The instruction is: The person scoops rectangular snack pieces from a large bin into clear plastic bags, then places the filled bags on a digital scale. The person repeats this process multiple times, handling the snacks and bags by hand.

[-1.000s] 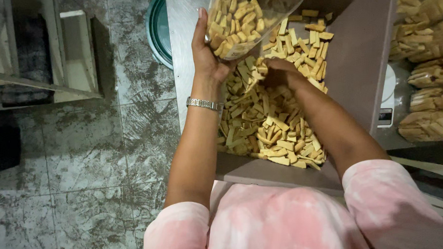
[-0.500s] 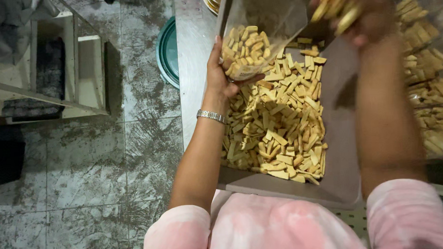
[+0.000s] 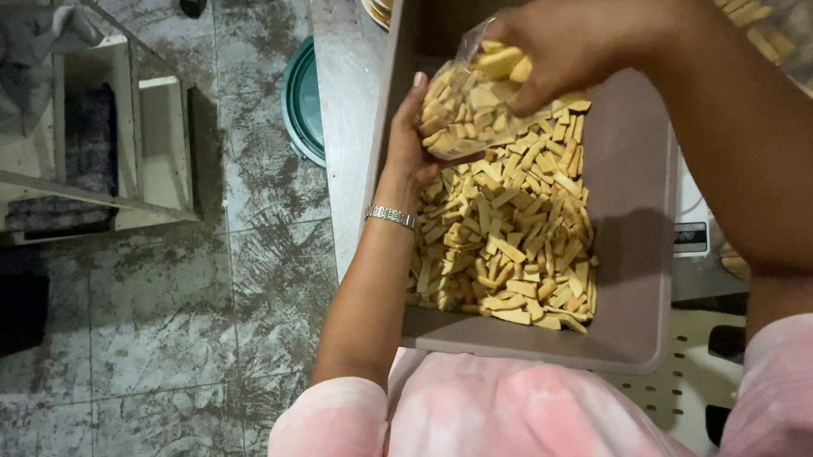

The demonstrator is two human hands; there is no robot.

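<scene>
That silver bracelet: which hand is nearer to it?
Left. The silver bracelet sits on the wrist just below the left hand. The right hand is farther up, at the clear bag mouth.

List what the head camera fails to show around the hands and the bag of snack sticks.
- Bag mouth: covered by right hand.
- Left hand fingers: behind the bag.
- Tray far end: dark, cut by top edge.
- Packed bags, top right: blurred, behind the right arm.

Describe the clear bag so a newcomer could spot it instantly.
Find the grey tray heaped with tan snack sticks. Above its far end, the left hand cups the clear plastic bag while the right hand feeds it. Only its sticks sit wrapped in plastic.
</scene>
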